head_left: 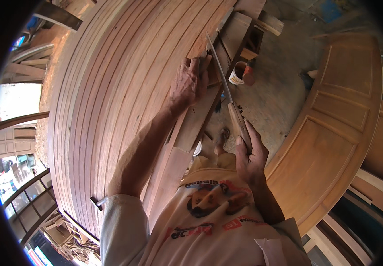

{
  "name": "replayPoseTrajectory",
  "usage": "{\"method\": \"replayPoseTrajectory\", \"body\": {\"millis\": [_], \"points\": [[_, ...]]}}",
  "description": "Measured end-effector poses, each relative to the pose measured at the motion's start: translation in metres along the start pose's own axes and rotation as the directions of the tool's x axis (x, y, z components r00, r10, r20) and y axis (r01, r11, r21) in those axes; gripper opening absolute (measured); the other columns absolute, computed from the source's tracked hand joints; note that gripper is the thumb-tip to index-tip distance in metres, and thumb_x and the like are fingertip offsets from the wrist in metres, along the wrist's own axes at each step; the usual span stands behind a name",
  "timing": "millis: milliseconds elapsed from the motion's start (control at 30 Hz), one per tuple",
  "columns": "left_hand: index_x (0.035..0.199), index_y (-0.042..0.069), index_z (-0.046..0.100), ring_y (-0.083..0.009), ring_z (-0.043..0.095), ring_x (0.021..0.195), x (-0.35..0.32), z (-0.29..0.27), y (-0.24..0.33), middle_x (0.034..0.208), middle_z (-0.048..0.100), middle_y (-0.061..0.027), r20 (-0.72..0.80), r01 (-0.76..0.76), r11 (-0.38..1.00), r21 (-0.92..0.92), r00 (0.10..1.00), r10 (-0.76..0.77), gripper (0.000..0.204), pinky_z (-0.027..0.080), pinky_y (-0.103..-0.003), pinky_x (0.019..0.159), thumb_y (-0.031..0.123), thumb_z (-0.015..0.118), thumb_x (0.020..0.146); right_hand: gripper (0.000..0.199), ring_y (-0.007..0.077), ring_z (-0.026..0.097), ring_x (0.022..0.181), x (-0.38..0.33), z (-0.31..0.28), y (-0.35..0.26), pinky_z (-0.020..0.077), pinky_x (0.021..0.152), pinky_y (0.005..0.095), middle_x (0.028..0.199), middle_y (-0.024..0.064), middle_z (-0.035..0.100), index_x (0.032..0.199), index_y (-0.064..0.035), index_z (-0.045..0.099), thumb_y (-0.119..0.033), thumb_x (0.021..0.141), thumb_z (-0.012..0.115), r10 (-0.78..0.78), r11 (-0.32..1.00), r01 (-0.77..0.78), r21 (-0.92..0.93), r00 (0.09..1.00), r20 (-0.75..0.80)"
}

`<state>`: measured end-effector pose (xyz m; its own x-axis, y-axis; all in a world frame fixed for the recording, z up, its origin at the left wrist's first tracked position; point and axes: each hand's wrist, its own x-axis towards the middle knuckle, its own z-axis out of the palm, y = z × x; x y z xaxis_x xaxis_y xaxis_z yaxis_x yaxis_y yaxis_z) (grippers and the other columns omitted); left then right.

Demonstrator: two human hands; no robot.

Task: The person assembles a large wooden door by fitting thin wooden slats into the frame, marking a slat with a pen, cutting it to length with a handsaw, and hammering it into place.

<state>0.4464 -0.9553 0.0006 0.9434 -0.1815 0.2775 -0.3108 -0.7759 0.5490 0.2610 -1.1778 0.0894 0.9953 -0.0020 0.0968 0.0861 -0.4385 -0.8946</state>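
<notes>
Gripping the wooden handle of a long knife [227, 91] in the right hand [250, 153], fingers wrapped shut around it, with the thin blade running up and away toward the small wood piece [205, 62]. Pressing the left hand [187, 84] down on that small wood piece, fingers curled over its near side and closed on it, pinning it against the edge of the big ribbed wooden panel [111, 88]. Judging from the grip: keeping the blade's edge angled away from the left fingers, since the tip is passing just beside them; shaving thin rather than digging in, and steadying the wrist so the long blade is not flexing. Holding the small wood piece firmly against the panel edge, so that it is not rocking under the cut. Using the ribbed panel as the landmark from here outward: lying just to the right of it, a stack of loose planks [187, 142] running down toward the body; standing further right of it, on the sandy floor [280, 93], a small open can [240, 73] with a dark lid beside it; resting beyond the can, short timber offcuts [249, 31]; leaning well to the right of the panel, a carved door leaf [333, 124] with raised fields; showing far left of the panel, arched window frames [27, 190].
</notes>
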Motion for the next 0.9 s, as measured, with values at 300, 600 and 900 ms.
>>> {"method": "replayPoseTrajectory", "body": {"millis": [300,600,900], "points": [[0.138,0.010,0.055,-0.0484,0.059,0.115,0.001,0.004,-0.005,0.126,0.055,-0.0276,-0.023,-0.040,0.998,0.047,0.999,0.041,0.044,0.055,-0.058,0.089,0.030,0.058,0.100,0.046,0.0458,0.070,0.118,-0.007,0.005,-0.010,0.0570,0.097,0.0452,0.130,0.0349,0.067,0.143,0.0117,0.054,-0.007,0.101,0.062,-0.005,1.000,0.005,-0.008,1.000,0.027],[0.137,0.011,0.058,-0.0479,0.055,0.115,0.004,-0.004,0.003,0.128,0.056,-0.0237,-0.010,-0.065,0.998,0.020,0.998,0.065,0.042,0.051,-0.058,0.094,0.028,0.057,0.098,0.043,0.0458,0.070,0.116,0.013,-0.017,-0.035,0.0577,0.095,0.0456,0.125,0.0327,0.069,0.140,0.0119,0.056,-0.007,0.102,0.062,-0.003,1.000,0.003,-0.003,0.998,0.063],[0.157,0.019,0.044,-0.0498,0.059,0.117,0.005,-0.006,0.012,0.131,0.054,-0.0308,0.026,0.038,0.995,0.098,0.999,-0.041,0.060,0.053,-0.057,0.100,0.031,0.058,0.100,0.042,0.0385,0.075,0.106,0.001,-0.007,-0.018,0.0587,0.092,0.0421,0.121,0.0313,0.070,0.141,0.0097,0.057,-0.007,0.102,0.062,0.103,0.981,-0.107,0.164,0.994,0.034]]}}
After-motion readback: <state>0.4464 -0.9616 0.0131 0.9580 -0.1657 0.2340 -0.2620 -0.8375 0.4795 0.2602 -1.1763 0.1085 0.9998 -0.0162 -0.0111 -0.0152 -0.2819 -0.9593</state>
